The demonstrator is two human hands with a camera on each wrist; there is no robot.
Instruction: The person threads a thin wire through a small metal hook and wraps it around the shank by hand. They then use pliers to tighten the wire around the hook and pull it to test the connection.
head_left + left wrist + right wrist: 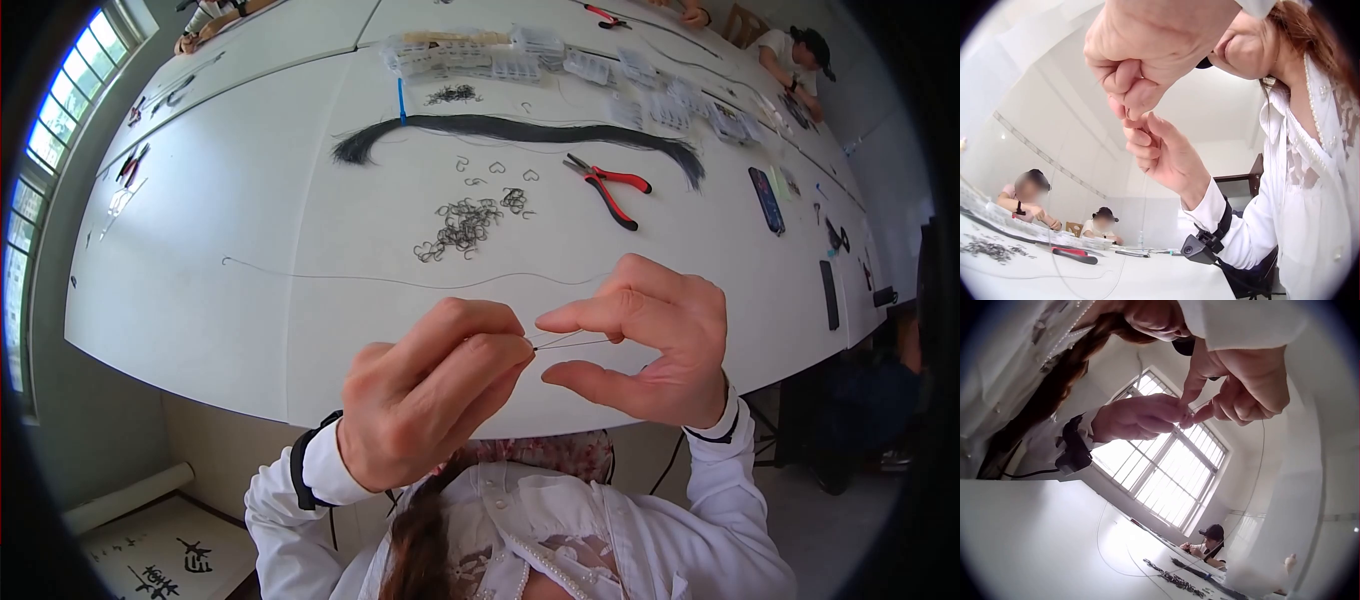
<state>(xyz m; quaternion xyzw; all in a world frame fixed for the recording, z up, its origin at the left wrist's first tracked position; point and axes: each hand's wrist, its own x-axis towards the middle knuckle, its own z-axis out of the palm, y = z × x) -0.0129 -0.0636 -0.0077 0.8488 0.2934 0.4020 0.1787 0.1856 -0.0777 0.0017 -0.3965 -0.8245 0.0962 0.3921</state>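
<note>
Together in front of the body, both hands are raised over the near table edge. My left hand (435, 390) pinches a tiny dark fish hook, mostly hidden by its fingertips, with thin fishing line (570, 342) at its tip. That line runs taut to my right hand (650, 335), whose index finger and thumb are spread apart around it. In the right wrist view, the line (1259, 462) hangs from the curled fingers of the right hand (1247, 381). Beyond the hands, a heap of fish hooks (465, 226) lies on the white table (220, 330).
Red-handled pliers (612, 188) lie right of the hooks. Farther back are a long dark hank of line (520, 127) with a blue tie, clear plastic boxes (590, 67) and a phone (767, 200). A line with a hook (400, 282) stretches across the table. Other people sit beyond.
</note>
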